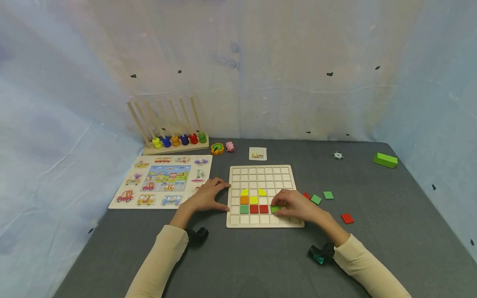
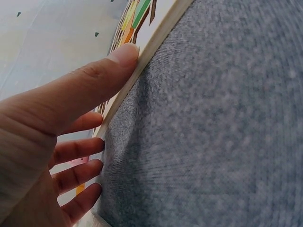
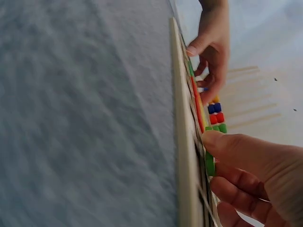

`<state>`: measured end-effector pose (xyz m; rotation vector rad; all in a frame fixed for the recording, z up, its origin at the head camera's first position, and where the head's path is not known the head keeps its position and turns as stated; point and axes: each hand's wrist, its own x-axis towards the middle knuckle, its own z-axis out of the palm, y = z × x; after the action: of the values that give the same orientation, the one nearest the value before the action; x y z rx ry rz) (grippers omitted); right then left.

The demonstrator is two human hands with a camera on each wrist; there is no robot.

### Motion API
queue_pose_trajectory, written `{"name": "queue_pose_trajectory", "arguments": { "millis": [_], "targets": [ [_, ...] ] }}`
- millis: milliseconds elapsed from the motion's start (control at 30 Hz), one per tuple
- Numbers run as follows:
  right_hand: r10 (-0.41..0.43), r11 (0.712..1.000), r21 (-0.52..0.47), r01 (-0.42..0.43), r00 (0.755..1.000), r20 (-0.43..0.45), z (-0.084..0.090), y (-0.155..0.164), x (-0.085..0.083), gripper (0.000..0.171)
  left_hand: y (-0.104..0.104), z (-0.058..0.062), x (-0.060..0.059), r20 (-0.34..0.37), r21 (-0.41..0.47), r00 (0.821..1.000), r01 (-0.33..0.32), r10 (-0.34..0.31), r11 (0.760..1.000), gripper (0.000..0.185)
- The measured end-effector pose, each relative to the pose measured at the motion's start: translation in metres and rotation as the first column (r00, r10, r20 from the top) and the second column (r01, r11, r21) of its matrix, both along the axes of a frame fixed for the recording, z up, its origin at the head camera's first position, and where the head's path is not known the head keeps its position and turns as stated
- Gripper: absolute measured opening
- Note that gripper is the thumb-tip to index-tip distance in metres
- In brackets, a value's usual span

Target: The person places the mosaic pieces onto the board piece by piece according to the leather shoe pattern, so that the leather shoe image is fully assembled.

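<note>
On the dark cloth lies a wooden grid board (image 1: 265, 222) with red, yellow, orange and green tiles set in some of its squares. My right hand (image 1: 292, 204) pinches a light green tile (image 3: 210, 163) between thumb and fingers, low over the board, just right of two red tiles (image 1: 258, 209). At the board's left edge my left hand (image 1: 206, 195) rests with its fingers spread, the thumb (image 2: 125, 56) touching the rim. Whether the green tile is seated in a square cannot be told.
Loose green tiles (image 1: 316, 199) and a red tile (image 1: 347, 218) lie right of the board. A small pattern card (image 1: 258, 154) is behind it. A picture puzzle (image 1: 123, 182) and a peg stand (image 1: 175, 148) stand left, a green block (image 1: 385, 160) far right.
</note>
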<state>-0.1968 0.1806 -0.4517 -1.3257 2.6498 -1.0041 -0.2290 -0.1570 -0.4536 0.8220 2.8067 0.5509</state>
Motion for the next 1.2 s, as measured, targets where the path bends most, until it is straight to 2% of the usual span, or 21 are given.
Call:
{"name": "queue_pose_trajectory", "arguments": {
  "millis": [133, 533, 700, 867, 933, 1200],
  "targets": [
    [0.0, 1.0, 0.015, 0.001, 1.0, -0.021, -0.004, -0.003, 0.0, 0.017, 0.0, 0.0, 0.0, 0.003, 0.005, 1.0, -0.001, 0.001, 1.0, 0.079],
    [0.002, 0.999, 0.043, -0.003, 1.0, 0.013, -0.001, 0.001, 0.0, 0.011, -0.001, -0.002, -0.001, 0.001, 0.0, 1.0, -0.003, 0.003, 1.0, 0.08],
    [-0.002, 1.0, 0.004, 0.002, 0.999, -0.035, 0.001, 0.007, -0.002, 0.012, 0.0, -0.002, -0.001, 0.009, -0.002, 1.0, -0.008, 0.008, 1.0, 0.08],
    [-0.073, 0.996, -0.053, 0.069, 0.993, -0.089, 0.006, 0.026, -0.006, 0.015, 0.0, -0.002, -0.001, 0.012, -0.005, 1.0, -0.009, 0.01, 1.0, 0.081],
    [-0.119, 0.992, -0.056, 0.114, 0.989, -0.086, 0.008, 0.035, -0.007, 0.017, 0.0, -0.002, -0.001, 0.011, -0.007, 1.0, -0.009, 0.009, 1.0, 0.08],
    [-0.252, 0.967, 0.018, 0.252, 0.967, -0.028, 0.017, 0.068, -0.007, 0.026, -0.001, -0.003, -0.002, 0.004, -0.003, 1.0, -0.004, 0.004, 1.0, 0.08]
  ]
}}
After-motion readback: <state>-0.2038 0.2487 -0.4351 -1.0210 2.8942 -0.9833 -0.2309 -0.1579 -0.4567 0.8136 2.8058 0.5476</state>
